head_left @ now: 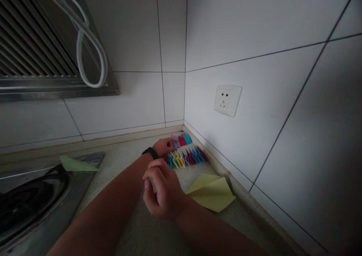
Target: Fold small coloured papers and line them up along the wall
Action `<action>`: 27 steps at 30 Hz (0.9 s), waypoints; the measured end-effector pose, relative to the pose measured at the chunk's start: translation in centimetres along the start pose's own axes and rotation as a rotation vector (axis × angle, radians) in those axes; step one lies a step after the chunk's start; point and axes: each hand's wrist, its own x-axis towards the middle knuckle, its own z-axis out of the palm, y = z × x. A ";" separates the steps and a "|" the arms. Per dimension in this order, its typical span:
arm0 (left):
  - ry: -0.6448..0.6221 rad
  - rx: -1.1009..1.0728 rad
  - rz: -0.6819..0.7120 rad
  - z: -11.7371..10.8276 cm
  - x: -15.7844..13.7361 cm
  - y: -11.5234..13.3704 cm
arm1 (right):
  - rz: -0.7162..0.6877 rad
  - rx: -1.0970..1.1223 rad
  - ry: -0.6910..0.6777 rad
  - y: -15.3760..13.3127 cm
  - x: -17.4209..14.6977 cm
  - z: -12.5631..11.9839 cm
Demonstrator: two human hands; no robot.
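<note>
My left hand (pixel 164 146), with a black band on its wrist, reaches to the far corner of the counter. Its fingers are closed at a lilac folded paper piece (pixel 176 144), which looks like a paper crane. Beside it stand red (pixel 182 140) and teal (pixel 187 138) folded pieces. Nearer, a row of several small paper cranes (pixel 185 158) in blue, yellow, purple and red runs toward the wall. My right hand (pixel 164 190) hovers in front of this row, its fingers curled in toward the thumb with nothing visible in them.
A yellow folded paper plane (pixel 212 192) lies by the right wall. Another pale green folded paper (pixel 77 164) rests on the gas stove (pixel 85 188) at left. A range hood (pixel 56 84) with a hanging white cable (pixel 103 69) is above. A socket (pixel 227 100) sits on the tiled wall.
</note>
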 end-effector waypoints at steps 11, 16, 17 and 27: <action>0.022 0.107 -0.039 0.1 0.2 -0.1 | 0.011 0.014 -0.045 0.0 -0.1 0.4; 0.058 0.125 -0.032 0.2 0.4 -0.6 | 0.005 0.006 -0.065 0.0 0.0 0.3; 0.064 0.125 -0.029 0.3 0.4 -0.6 | 0.005 0.004 -0.069 -0.1 0.0 0.3; 0.141 -0.190 -0.161 -0.9 -0.2 -1.0 | -0.011 -0.062 -0.237 -0.2 -0.3 0.8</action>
